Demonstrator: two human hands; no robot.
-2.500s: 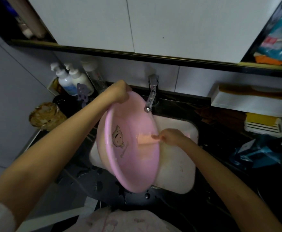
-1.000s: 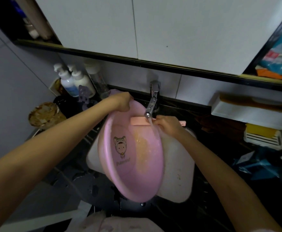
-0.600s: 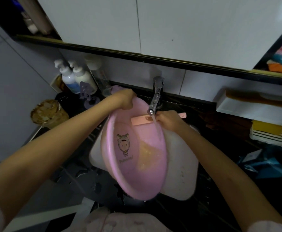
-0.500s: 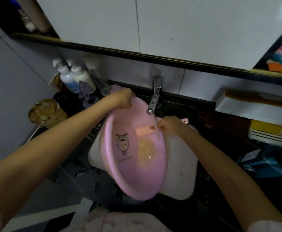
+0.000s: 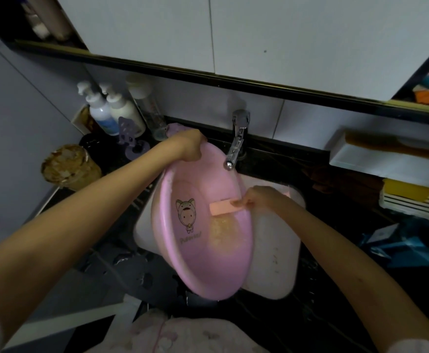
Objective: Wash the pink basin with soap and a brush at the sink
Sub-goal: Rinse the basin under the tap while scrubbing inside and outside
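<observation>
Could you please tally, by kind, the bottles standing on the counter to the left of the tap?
Pump bottles: 2
Tall capped bottle: 1
Total: 3

Dim, soft focus, warped edges

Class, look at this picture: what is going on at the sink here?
A person is washing a pink basin over the sink. The left hand holds its far rim, tilting it on edge below the tap. The right hand holds a brush against the inside wall, above a patch of suds.
</observation>
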